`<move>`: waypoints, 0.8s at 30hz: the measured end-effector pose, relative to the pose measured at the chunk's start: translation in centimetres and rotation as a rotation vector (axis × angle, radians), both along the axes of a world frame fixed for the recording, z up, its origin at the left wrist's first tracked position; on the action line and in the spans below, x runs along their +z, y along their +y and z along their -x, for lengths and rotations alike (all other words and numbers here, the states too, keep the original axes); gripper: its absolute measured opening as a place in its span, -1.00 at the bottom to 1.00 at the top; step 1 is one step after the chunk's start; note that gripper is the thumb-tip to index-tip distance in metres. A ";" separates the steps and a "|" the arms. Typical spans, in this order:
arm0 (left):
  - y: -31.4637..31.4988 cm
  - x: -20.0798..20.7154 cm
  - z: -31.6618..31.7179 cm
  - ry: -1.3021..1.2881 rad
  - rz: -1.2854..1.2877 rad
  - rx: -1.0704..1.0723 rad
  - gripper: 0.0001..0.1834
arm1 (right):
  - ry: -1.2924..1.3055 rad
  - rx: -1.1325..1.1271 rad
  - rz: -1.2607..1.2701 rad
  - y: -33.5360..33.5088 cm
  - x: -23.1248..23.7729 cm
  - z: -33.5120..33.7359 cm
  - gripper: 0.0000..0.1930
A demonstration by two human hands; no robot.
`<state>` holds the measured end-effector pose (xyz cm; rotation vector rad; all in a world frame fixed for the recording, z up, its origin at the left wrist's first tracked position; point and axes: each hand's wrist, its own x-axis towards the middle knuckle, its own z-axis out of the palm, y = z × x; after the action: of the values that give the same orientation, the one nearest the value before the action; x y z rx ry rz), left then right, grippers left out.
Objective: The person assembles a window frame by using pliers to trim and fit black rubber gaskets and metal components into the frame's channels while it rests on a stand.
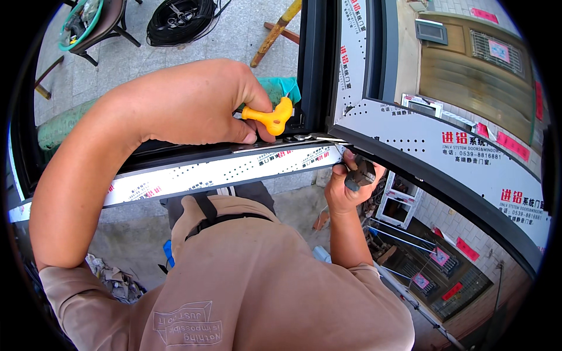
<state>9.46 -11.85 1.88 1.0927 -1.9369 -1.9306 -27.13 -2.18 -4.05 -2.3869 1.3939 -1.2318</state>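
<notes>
My left hand (249,108) reaches over the window frame's bottom rail (222,169), its fingers curled round a yellow T-shaped hand tool (274,117) with rounded lobes. Its fingertips rest low by the rail's inner edge, beside a metal hinge strip (301,139) near the corner. Under that corner, my right hand (345,190) is closed round a dark tool (361,174) with a blunt grey end; its exact kind is unclear. The fingertips of this hand touch the rail's underside. An opened dark sash (404,131), covered in white printed film, meets the frame there.
Beyond the frame lie a green rolled bundle (64,126), a coil of black cable (180,22) and a stool (111,23) bearing a green basin (81,23). A yellowish pole (275,34) leans beside the upright. Rubble (117,279) lies below at left.
</notes>
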 end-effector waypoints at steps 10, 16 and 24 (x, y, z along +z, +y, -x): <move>0.2 -0.7 0.2 0.016 0.084 0.025 -0.77 | 0.030 -0.053 -0.054 0.1 0.2 0.1 -0.56; 0.2 -0.6 0.2 0.011 0.108 0.020 -0.77 | 0.030 -0.075 -0.035 -0.2 0.7 -0.6 -0.63; 0.3 -0.4 0.2 -0.019 0.127 0.012 -0.73 | 0.155 -0.105 -0.048 0.1 1.3 -0.3 -0.56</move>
<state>9.27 -11.57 1.46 1.0885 -2.0273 -1.7700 -26.78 -2.07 -2.77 -2.4507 1.5924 -1.0412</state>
